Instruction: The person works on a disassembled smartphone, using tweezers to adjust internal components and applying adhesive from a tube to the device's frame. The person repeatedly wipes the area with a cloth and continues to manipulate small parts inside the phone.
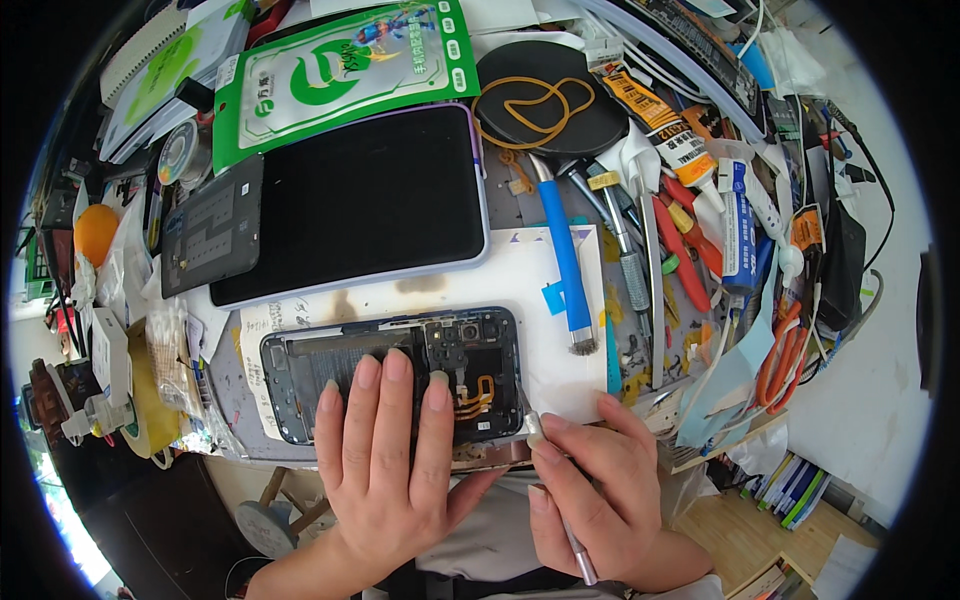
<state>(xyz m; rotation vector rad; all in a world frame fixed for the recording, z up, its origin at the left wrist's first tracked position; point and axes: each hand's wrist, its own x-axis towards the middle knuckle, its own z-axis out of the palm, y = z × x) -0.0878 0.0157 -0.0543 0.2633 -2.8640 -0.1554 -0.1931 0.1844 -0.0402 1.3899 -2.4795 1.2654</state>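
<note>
Your workbench (505, 207) is crowded, with hand tools (684, 262) at the right of the frame. On a white sheet (560, 388), below and left of the centre, lies the opened phone (455, 362). Your left hand (390, 485) rests flat on it, fingers stretched, grasping nothing. Your right hand (605, 490) pinches a slim metal tool (583, 566); its tip is near the phone's lower right corner, I cannot tell if touching.

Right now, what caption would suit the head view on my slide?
Left hand rests on an opened phone; right hand holds a slim metal tool by its edge.
</note>
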